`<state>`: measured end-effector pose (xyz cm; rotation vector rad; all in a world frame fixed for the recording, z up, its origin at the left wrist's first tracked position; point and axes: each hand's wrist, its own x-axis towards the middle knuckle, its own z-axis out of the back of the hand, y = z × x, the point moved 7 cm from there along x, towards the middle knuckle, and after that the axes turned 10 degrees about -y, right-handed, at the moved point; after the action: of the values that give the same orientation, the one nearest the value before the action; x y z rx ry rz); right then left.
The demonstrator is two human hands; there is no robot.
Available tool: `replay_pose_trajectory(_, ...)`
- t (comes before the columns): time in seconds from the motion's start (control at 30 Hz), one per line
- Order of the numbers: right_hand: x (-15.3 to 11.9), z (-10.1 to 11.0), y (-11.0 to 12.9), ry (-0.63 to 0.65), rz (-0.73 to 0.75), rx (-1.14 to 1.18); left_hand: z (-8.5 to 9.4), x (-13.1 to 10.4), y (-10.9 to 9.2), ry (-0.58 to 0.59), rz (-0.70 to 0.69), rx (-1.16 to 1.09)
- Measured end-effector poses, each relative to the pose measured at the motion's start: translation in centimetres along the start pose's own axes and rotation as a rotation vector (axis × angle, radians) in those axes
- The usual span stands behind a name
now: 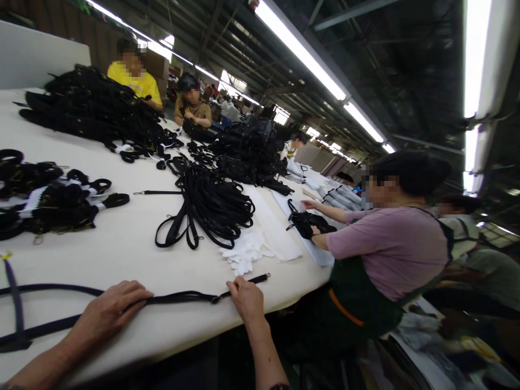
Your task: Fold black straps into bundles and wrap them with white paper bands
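A long black webbing strap [179,297] lies stretched along the front edge of the white table. My left hand [117,304] is closed over it, thumb and fingers pressed together. Farther right, my right hand [245,296] pinches the same strap just past its slider buckle [215,299]. The strap's end with a small metal clip [267,277] sticks out beyond my right fingers. To the left, the strap runs on in two lengths, past a dark upright strip [16,303] near the table's left side. Beyond my hands lies a heap of similar black straps [211,203].
White paper pieces [246,249] lie beside the strap heap. Bundled black straps [52,203] sit at left, with larger black piles [93,108] behind. A co-worker in a purple shirt [394,244] handles a black bag [311,223] at right. Other people sit across the table [134,260].
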<state>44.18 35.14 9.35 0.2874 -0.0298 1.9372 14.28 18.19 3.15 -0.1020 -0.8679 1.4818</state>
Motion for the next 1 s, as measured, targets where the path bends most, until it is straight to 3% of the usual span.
replay_pose_trajectory(0.17,-1.7,0.1,-0.8,-0.083,-0.13,0.053,0.2,0.4,-2.4,0.034,-0.073,-0.012)
replay_pose_trajectory(0.43,-2.7,-0.3,-4.2,-0.297,-0.268,0.574,-0.2,0.5,-3.9,0.097,-0.053,-0.039)
replay_pose_trajectory(0.8,-3.5,0.0,-7.1,-0.414,-0.381,0.591,-1.4,-0.4,-2.9,0.1,-0.161,-0.013)
replay_pose_trajectory(1.0,-2.1,0.4,-6.6,-0.504,-0.418,0.676,-1.5,-0.4,-4.6,0.187,-0.142,-0.01)
